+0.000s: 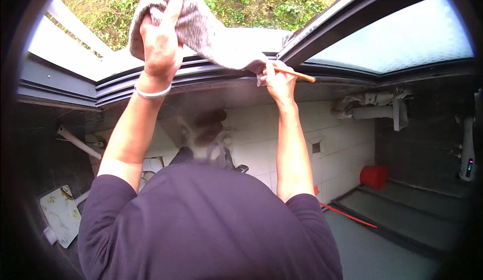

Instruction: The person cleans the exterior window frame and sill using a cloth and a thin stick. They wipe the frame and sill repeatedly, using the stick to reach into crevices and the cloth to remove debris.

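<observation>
My left hand (162,46) is closed around a bunched grey cloth (204,33), raised in front of the open window. From there the cloth hangs to the right and down to the dark window track (201,73). My right hand (279,82) grips a thin orange-brown wooden stick (302,76) at the track. Its rounded end sticks out to the right; the other end is hidden by my fingers and the cloth. The cloth's lower end touches or lies right beside my right fingers.
A dark-framed frosted window pane (392,43) stands at the right. Below are a white-tiled floor (251,134), white pipes (372,112), a red bucket (373,177) and a red stick (349,215). A patterned board (61,214) is at the lower left.
</observation>
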